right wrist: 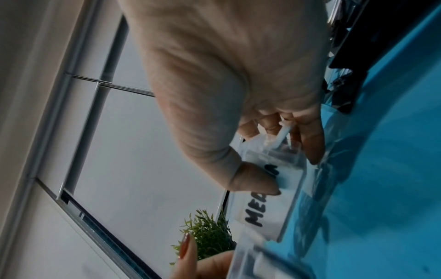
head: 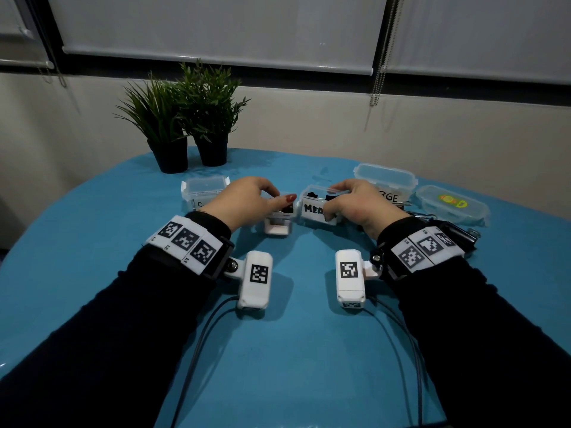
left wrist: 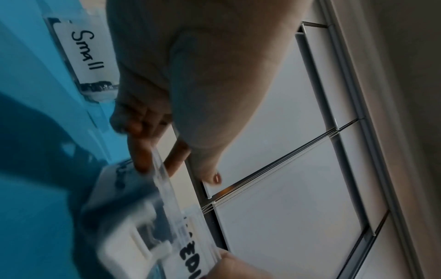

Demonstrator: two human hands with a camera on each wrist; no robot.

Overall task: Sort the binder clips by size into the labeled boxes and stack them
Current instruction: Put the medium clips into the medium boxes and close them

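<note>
Two hands grip one medium box; three more boxes, two plants.

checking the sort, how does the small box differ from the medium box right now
The small box stands alone at the left, untouched; the medium box sits in the middle, gripped by the left hand and right hand. Black clips show inside the medium box; the small box's contents are unclear. Both are clear plastic with white handwritten labels.
</note>
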